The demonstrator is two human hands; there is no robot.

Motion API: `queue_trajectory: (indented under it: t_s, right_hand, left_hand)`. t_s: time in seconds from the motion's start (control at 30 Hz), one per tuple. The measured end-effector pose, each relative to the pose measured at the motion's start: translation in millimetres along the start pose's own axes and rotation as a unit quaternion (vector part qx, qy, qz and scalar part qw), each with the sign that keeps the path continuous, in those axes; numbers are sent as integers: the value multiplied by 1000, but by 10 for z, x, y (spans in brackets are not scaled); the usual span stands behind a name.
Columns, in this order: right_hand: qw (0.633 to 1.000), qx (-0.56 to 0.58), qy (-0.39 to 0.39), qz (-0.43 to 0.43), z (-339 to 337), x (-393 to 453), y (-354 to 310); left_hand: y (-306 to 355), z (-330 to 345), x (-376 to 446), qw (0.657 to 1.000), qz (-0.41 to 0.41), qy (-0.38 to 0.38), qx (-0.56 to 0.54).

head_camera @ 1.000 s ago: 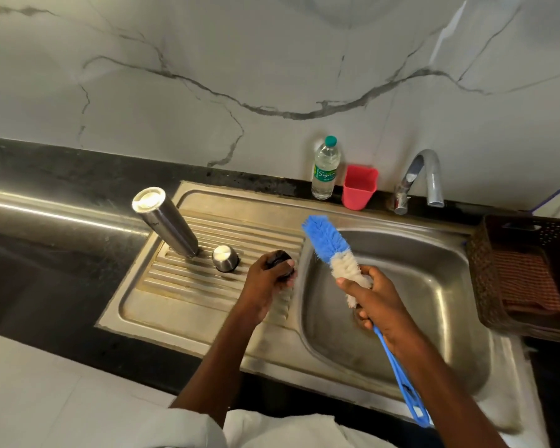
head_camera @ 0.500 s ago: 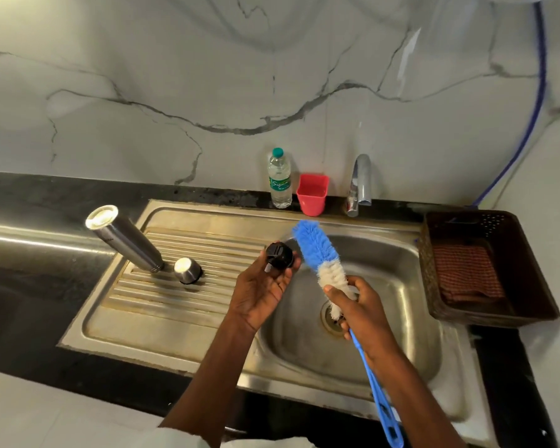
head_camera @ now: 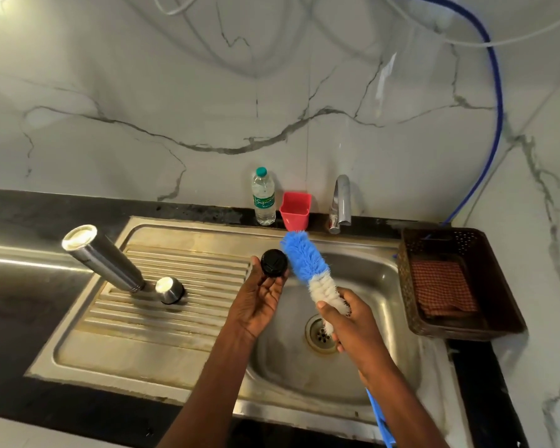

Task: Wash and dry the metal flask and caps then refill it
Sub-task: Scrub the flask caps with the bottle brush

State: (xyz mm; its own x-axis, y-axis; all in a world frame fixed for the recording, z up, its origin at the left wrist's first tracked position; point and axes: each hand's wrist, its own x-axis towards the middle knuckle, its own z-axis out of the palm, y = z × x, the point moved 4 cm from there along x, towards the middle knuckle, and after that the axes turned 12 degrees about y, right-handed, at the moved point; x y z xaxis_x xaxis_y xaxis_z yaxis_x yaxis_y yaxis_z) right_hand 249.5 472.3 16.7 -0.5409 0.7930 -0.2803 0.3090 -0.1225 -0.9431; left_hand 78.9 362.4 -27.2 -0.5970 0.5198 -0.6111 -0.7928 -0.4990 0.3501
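Note:
The metal flask (head_camera: 102, 258) stands upside down on the ribbed drainboard (head_camera: 162, 321), and a steel cap (head_camera: 169, 289) rests beside its mouth. My left hand (head_camera: 259, 299) holds a black inner cap (head_camera: 274, 262) at its fingertips, over the basin's left edge. My right hand (head_camera: 349, 321) grips a blue and white bottle brush (head_camera: 307, 268). The brush's bristle head points up and lies right beside the black cap; whether they touch I cannot tell. Its blue handle runs down past my right forearm.
The sink basin (head_camera: 369, 286) with its drain (head_camera: 320, 333) lies under my hands. At the back stand a plastic water bottle (head_camera: 263, 197), a red cup (head_camera: 295, 210) and the tap (head_camera: 340, 203). A brown basket (head_camera: 459, 282) with a checked cloth sits at the right.
My left hand has lifted the black cap off the drainboard and turned it up beside the brush head. My right hand has moved the brush closer to the cap.

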Motion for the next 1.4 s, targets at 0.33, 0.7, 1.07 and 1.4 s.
queue_trajectory:
  t_s: [0.33, 0.7, 1.07, 1.4]
  right_hand:
    - [989, -70, 76, -110, 29, -59, -287]
    - [948, -163, 140, -236, 235, -348, -439]
    - [883, -358, 176, -247, 327, -284, -703]
    - [852, -428, 172, -249, 391, -393, -982]
  left_hand:
    - [284, 14, 134, 976, 79, 70, 188]
    - [332, 156, 186, 982, 26, 28, 184]
    - [268, 247, 10, 921, 205, -16, 331]
    - [331, 319, -51, 921, 271, 32, 278]
